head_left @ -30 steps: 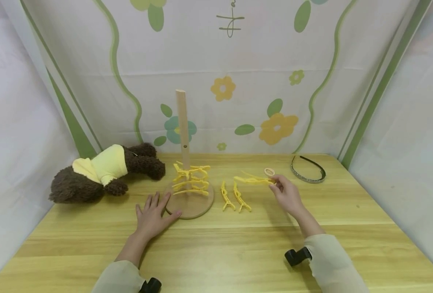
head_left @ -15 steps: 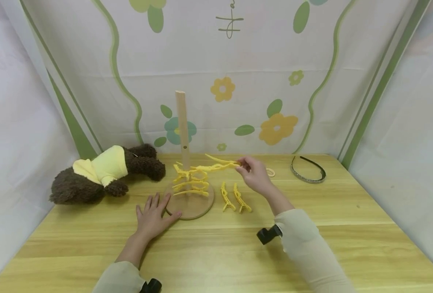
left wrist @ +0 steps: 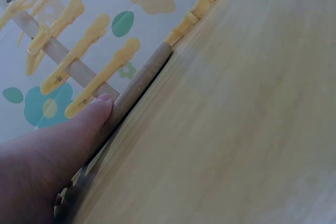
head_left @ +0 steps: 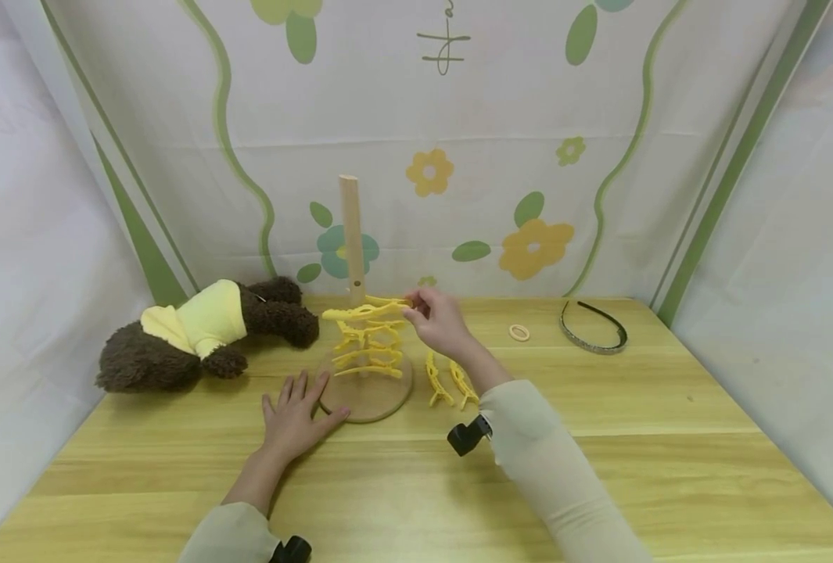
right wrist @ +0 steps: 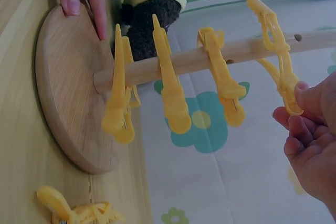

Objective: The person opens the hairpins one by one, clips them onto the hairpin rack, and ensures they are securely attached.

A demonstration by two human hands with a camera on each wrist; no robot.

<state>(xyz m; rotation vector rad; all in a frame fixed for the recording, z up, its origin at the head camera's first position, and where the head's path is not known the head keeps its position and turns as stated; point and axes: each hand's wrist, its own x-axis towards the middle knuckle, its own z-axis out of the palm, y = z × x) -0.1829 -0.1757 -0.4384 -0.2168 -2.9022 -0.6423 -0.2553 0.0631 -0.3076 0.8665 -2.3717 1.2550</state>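
My right hand (head_left: 443, 324) pinches the handle end of a yellow hair clip (right wrist: 283, 59) between thumb and fingers. This clip's arms are spread, one passing in front of the wooden post (head_left: 352, 234); whether they press on it I cannot tell. Lower on the post, 3 more yellow clips (right wrist: 172, 87) sit across it, one above another. My left hand (head_left: 292, 422) lies with fingers spread at the left edge of the round wooden base (head_left: 365, 405), its thumb touching the rim. Two loose yellow clips (head_left: 436, 381) lie right of the base, partly behind my right arm.
A dark brown plush toy (head_left: 205, 336) in a yellow shirt lies on the left of the table (head_left: 402, 493). Toward the back right are a small pale ring (head_left: 519, 333) and a glittery headband (head_left: 594, 347). A flower-printed cloth (head_left: 500, 94) hangs behind.
My right hand has carried the pinched clip leftward from beside the ring to the post, above the other clips. The left hand has stayed on the base.
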